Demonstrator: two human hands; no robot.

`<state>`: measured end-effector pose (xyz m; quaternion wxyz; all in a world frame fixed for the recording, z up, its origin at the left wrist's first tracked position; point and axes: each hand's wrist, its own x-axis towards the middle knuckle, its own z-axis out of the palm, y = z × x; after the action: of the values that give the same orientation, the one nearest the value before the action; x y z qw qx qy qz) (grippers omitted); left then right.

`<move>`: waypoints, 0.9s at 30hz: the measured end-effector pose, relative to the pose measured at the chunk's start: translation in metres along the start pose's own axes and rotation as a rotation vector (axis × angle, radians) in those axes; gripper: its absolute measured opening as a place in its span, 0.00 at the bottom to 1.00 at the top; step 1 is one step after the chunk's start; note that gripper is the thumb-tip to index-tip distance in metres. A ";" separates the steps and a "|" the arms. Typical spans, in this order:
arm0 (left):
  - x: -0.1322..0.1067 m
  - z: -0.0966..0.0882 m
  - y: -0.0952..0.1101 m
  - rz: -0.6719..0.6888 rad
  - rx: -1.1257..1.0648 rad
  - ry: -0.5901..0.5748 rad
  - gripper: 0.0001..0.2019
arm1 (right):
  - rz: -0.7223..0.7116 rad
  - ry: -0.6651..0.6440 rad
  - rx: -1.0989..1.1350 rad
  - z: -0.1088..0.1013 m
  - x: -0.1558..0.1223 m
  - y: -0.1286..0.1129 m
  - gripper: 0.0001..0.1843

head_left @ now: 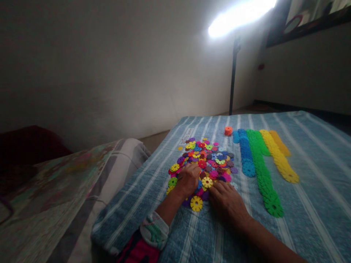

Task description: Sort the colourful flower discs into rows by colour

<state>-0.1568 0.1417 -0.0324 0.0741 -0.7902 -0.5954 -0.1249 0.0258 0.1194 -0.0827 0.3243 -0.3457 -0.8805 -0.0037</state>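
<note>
A mixed pile of slotted plastic flower discs (214, 164) in many colours lies on a blue striped cloth. My left hand (189, 177) is in the pile's left part, its fingers bent down and closed among the discs. Whatever those fingers hold is hidden. At the pile's near right edge rests my right hand (226, 200), palm down, fingers stretched over the discs with nothing visible in them. A yellow disc (207, 182) shows between the two hands. Another yellow disc (196, 204) lies at the near edge of the pile.
Right of the pile run overlapping rows of discs: a blue row (246, 153), a green row (263, 175), a yellow row (279, 157) and an orange row (280, 143). An orange stack (228, 130) stands behind. A lit lamp (241, 18) rises beyond the striped cloth (131, 208).
</note>
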 end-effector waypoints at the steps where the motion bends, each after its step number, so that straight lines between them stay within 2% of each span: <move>1: 0.000 0.000 0.001 0.001 0.007 -0.002 0.10 | -0.002 0.004 -0.002 0.000 0.000 0.000 0.06; 15: 0.002 0.001 0.001 0.030 -0.002 0.023 0.12 | 0.008 -0.052 0.010 -0.005 0.001 0.000 0.05; 22: 0.007 0.007 -0.001 0.026 -0.047 0.063 0.09 | 0.015 -0.089 0.013 -0.007 0.002 0.004 0.03; 27: 0.011 0.005 -0.001 0.054 -0.043 0.041 0.08 | 0.031 -0.131 0.001 -0.009 0.003 0.006 0.05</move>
<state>-0.1541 0.1540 -0.0344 0.0725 -0.8047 -0.5693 -0.1519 0.0331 0.1234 -0.0755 0.2661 -0.3587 -0.8944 0.0246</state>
